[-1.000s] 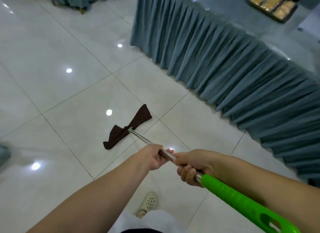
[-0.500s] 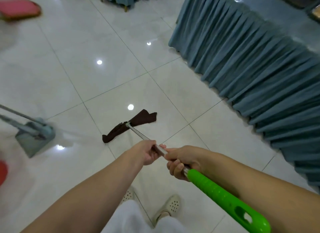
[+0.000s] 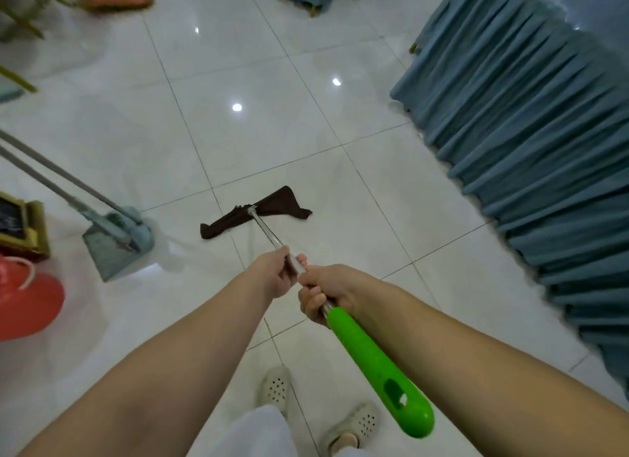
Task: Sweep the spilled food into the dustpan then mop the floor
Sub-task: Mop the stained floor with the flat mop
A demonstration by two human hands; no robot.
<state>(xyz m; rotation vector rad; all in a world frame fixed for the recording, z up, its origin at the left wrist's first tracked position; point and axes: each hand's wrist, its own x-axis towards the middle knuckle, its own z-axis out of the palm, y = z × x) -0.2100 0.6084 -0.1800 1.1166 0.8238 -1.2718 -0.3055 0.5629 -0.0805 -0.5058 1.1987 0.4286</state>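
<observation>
Vs. 0.5 s ago, more of the teal dustpan (image 3: 112,249) is seen at 9 o'clock, and a red bucket (image 3: 27,303) has come into view. No legible writing. Mop pole (image 3: 269,233), shiny metal w/ green plastic grip, is gripped by left hand (image 3: 272,274) and right hand (image 3: 321,291); brown mop cloth (image 3: 269,208) lies crumpled on glossy white tile floor (image 3: 279,133) at 12 o'clock.

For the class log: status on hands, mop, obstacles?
Left hand and right hand grip mop pole. Brown mop cloth on floor. Dustpan left, apart.
</observation>
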